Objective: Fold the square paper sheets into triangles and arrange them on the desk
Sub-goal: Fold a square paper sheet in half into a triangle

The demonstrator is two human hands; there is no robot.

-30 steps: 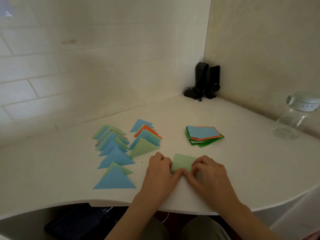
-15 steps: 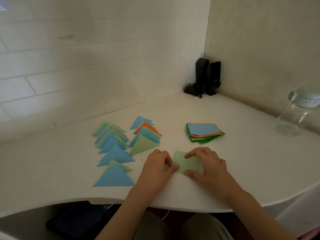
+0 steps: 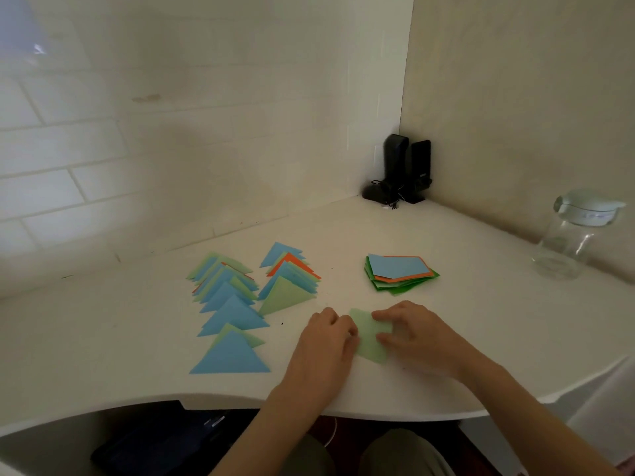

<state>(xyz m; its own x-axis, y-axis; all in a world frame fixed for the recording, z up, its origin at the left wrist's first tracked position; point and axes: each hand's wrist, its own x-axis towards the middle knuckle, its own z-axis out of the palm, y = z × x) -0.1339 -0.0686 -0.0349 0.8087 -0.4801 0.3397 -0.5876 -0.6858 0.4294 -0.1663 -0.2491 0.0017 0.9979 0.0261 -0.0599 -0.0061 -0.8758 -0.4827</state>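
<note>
A light green paper sheet (image 3: 369, 338) lies near the desk's (image 3: 481, 304) front edge, pinned flat between the left hand (image 3: 326, 341) and right hand (image 3: 409, 329), fingers curled onto it, likely for creasing, with folded triangles (image 3: 233, 310) ranked left and unfolded squares (image 3: 400, 273) stacked behind.

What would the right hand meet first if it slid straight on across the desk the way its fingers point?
The right hand points left across the light green sheet, so it would probably meet the left hand first.
</note>
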